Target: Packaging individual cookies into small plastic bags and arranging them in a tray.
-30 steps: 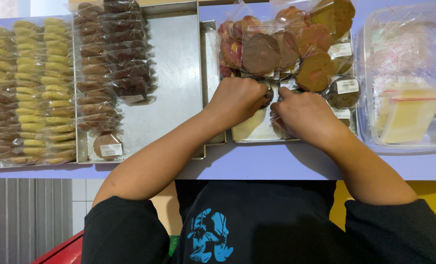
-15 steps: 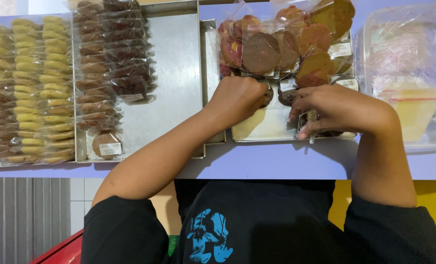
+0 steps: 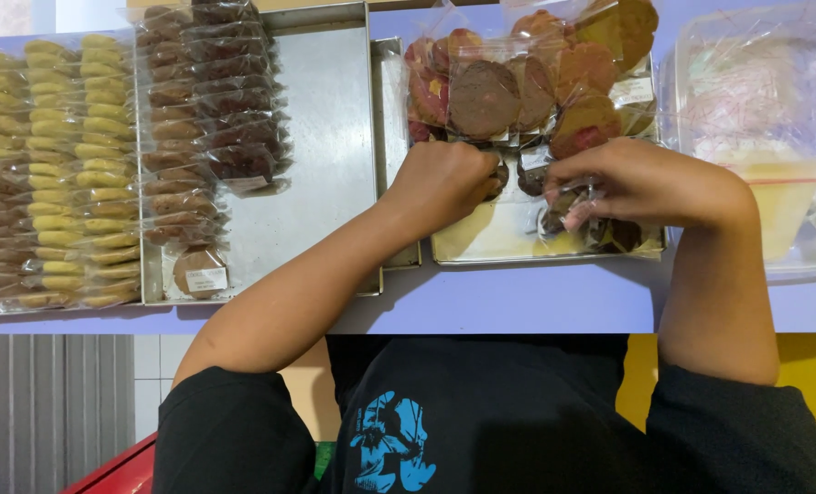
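My left hand point(image 3: 444, 183) is curled into a fist inside the small metal tray point(image 3: 518, 249), fingers closed on a dark wrapped cookie point(image 3: 500, 176) that is mostly hidden. My right hand point(image 3: 641, 183) is just to its right over the same tray, fingers pinching a dark cookie in clear plastic wrap point(image 3: 568, 206). A pile of wrapped brown, red and dark cookies point(image 3: 486, 96) fills the far half of that tray, right above both hands.
A larger metal tray point(image 3: 335, 137) on the left carries rows of wrapped brown cookies point(image 3: 211, 119). Rows of wrapped yellow cookies point(image 3: 60, 165) lie at the far left. A clear plastic container point(image 3: 756, 110) stands at the right. All rest on a lilac table point(image 3: 536, 302).
My right hand has turned and shifted right, raising the wrapped dark cookie off the tray floor. My left hand has stayed in place.
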